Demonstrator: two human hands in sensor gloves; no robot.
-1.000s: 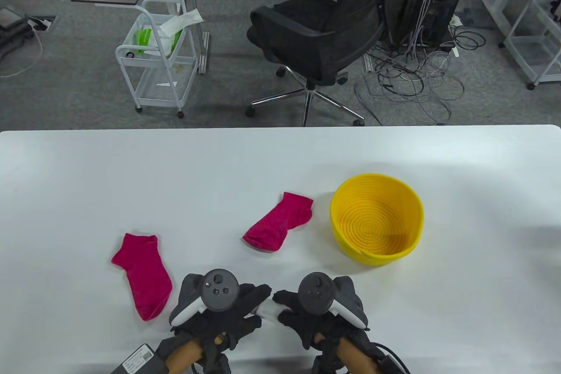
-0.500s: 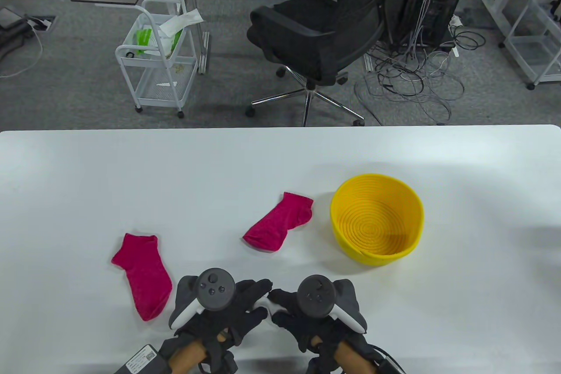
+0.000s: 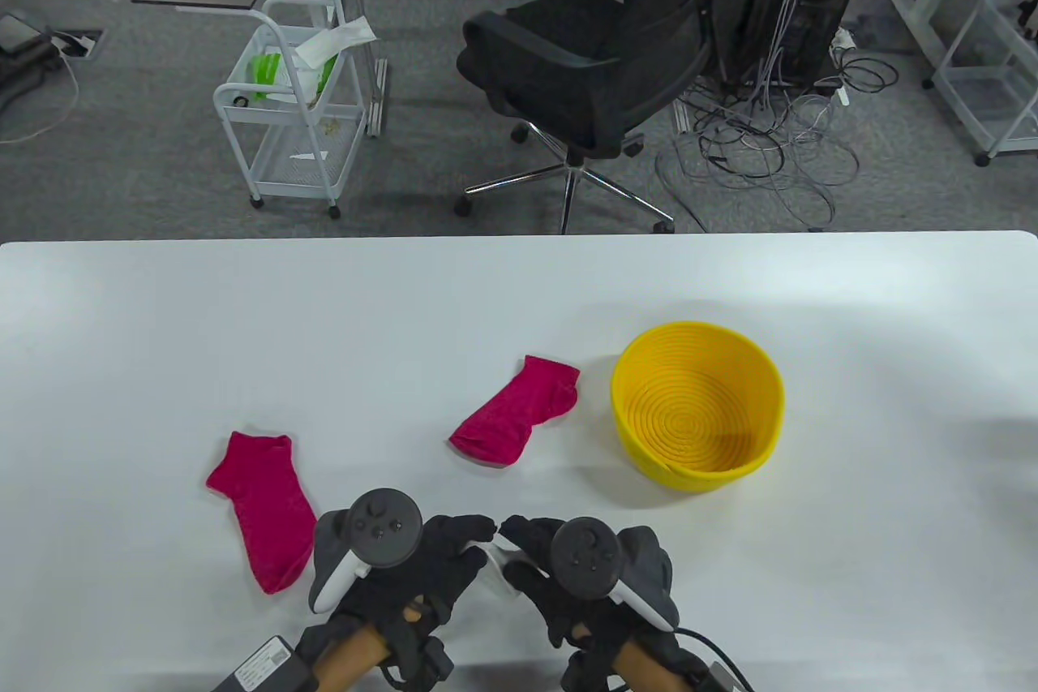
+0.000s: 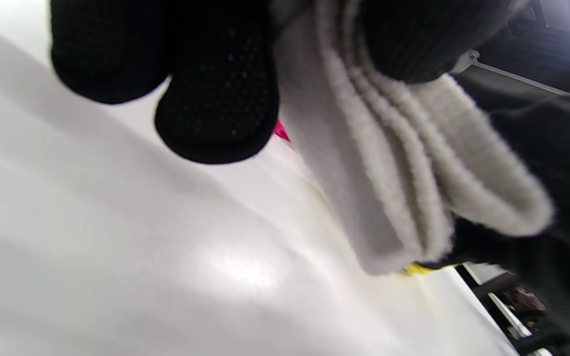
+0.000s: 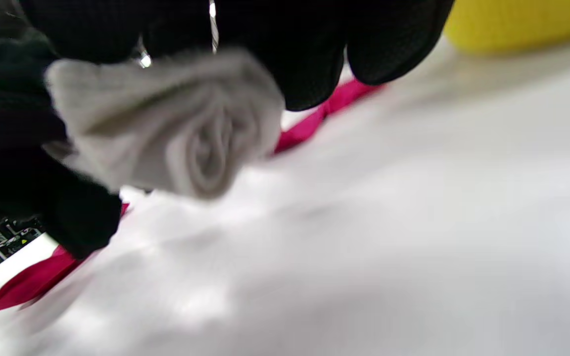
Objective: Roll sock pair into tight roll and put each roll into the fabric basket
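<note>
Both the left hand and the right hand are gripping the grey sock roll just short of the yellow basket, and any loosening risks it springing open.

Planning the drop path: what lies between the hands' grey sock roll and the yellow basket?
Only bare table, per the table view; the nearer pink sock sits just off that line.

Grey sock roll mostly hidden between both gloves in table view. Right wrist view blurred. Basket cut off by that view's top edge.
</note>
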